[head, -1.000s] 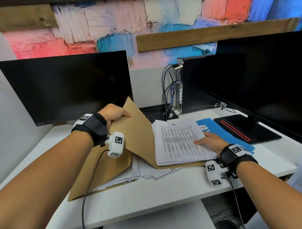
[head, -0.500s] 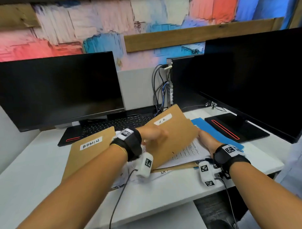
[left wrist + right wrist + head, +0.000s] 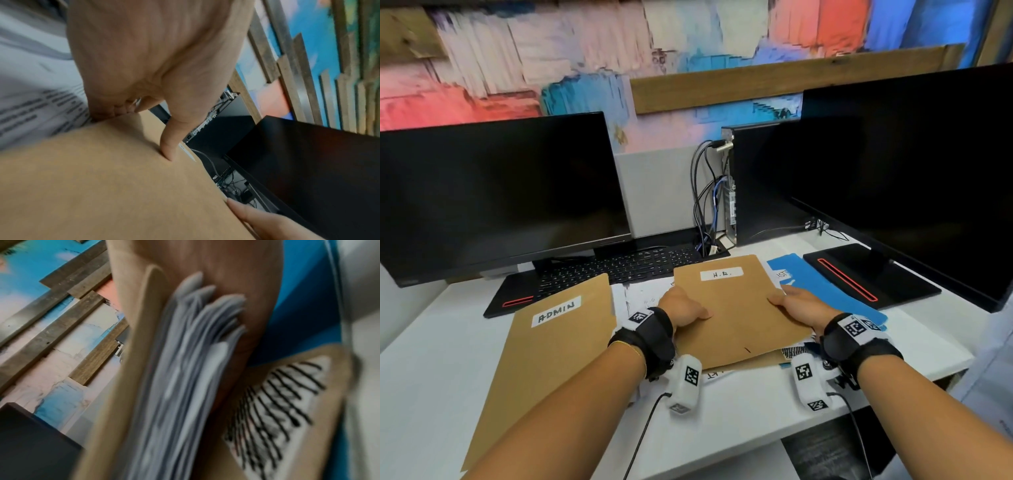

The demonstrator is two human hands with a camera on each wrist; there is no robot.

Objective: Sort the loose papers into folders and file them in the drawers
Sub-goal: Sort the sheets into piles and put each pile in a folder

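Lying closed on the desk (image 3: 739, 421), just back from its front edge, the H.R. folder (image 3: 736, 308) is being held at both side edges. The left hand (image 3: 681, 310) is gripping the left edge, thumb pressing down on the cover and fingers tucking under it, as the left wrist view shows. The right hand (image 3: 799, 305) is grasping the right edge, thumb on top; in the blurred right wrist view its palm is backing the sheets (image 3: 185, 369) fanning out of the folder's open side. Loose papers (image 3: 643, 296) are showing from under the folder at its left and near edges. The ADMIN folder (image 3: 544, 356) is lying to the left, its near corner reaching the desk's front edge. A blue folder (image 3: 825, 287) is sitting just right of the right hand. Bare desk is stretching along the front, between the arms. Farther back, a keyboard (image 3: 619, 267) is touching the folders' far edges, and two monitors (image 3: 496, 192) are closing off the rear.
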